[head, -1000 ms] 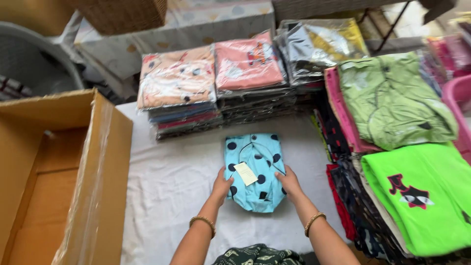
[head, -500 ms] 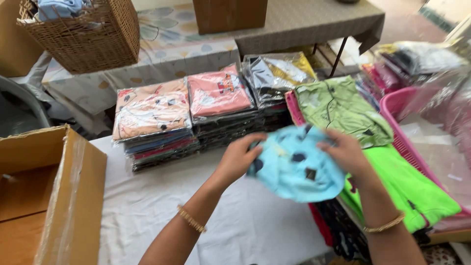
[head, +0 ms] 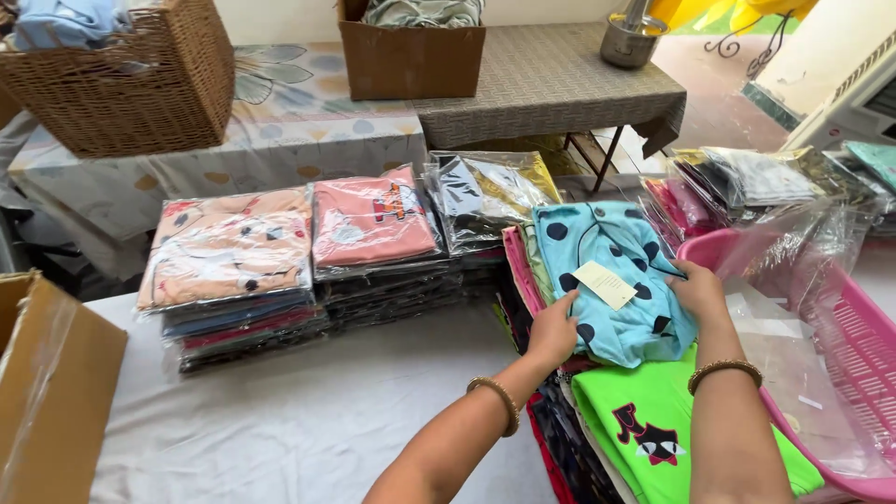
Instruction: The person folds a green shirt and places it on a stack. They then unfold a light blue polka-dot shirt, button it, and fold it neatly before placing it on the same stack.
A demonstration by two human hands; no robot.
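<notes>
A folded light-blue cotton garment with dark navy polka dots (head: pixel 611 280) is seen right of centre in the frame, laid on top of a stack of folded clothes. It is held at both sides: the left hand (head: pixel 553 331) is closed on its lower left edge with the fingers curled over the fabric, and the right hand (head: pixel 698 291) is pressed on its right edge, fingers bent around the fold.

The garment is judged to be light, soft and limp. It would sag and unfold if lifted by one corner, so it is best taken at two opposite folded edges, or supported flat from beneath. Nothing about it looks fragile or slippery, as it is not bagged.

A small cream rectangular paper tag (head: pixel 605 284) lies tilted on the middle of the garment, near the neckline. Below it, at the lower right, a bright green folded shirt with a black and red cartoon print (head: pixel 672 420) lies on the same row of clothes.

At centre left, clear plastic bags of folded clothes are stacked: a peach packet (head: pixel 229 245), a pink packet (head: pixel 371 222) and a dark packet with a yellow edge (head: pixel 485 194). Their film looks glossy and likely slick. A pink plastic basket with loose clear bags (head: pixel 840 345) stands at the right edge. A brown cardboard box (head: pixel 47 392) sits at the lower left, and a woven wicker basket (head: pixel 121 79) at the upper left.
</notes>
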